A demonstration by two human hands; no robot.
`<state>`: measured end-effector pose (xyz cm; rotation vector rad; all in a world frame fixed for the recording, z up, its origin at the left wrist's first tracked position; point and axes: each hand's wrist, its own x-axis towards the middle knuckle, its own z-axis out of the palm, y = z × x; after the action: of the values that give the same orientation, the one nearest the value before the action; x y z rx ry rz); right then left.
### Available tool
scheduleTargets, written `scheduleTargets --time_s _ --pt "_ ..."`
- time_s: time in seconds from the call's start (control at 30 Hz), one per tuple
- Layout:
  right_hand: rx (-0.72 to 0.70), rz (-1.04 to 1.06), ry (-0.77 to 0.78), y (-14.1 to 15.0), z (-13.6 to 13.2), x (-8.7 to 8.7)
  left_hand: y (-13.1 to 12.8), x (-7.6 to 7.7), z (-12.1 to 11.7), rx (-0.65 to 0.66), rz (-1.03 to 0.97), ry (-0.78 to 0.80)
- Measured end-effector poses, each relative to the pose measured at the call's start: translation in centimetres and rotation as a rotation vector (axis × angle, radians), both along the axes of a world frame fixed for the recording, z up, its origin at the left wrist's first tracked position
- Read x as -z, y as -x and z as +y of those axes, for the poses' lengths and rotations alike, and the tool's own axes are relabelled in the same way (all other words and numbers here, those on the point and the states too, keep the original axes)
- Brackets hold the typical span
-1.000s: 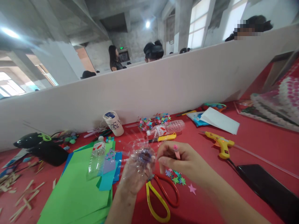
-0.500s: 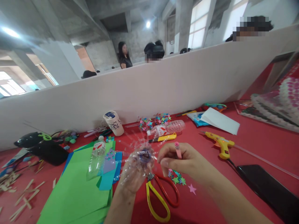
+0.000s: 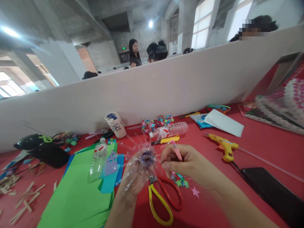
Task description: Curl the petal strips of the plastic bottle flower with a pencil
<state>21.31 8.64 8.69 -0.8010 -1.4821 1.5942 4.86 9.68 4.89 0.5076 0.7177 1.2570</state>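
My left hand is closed round a clear plastic bottle piece cut into strips that fan outward, with a dark bluish ring at its middle. Just right of it, my right hand grips a pink pencil, eraser end up. The pencil's other end is hidden by the fingers. Below the hands lie scissors with one yellow and one red handle loop. Small foam stars are scattered beside the scissors, with a pink star apart from them.
Green paper sheets and an empty bottle lie left. Behind are a paper cup, another bottle and a yellow cutter. A glue gun and black phone-like slab lie right. A white partition stands behind.
The pencil has tilted to the left in my right hand. The cut bottle piece has turned slightly in my left hand. A standing person beyond the partition has shifted right.
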Motion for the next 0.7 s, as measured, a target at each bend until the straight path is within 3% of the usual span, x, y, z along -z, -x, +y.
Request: scheduleTargets --time_s 0.43,0.7 --pt "-0.023 0.044 -0.014 -0.4 -0.1 -0.2 0.3 0.2 -0.1 0.028 0.002 -0.020" --pt "0.118 -0.002 -0.155 -1.4 -0.1 -0.3 0.3 -0.4 0.2 0.058 -0.004 -0.034"
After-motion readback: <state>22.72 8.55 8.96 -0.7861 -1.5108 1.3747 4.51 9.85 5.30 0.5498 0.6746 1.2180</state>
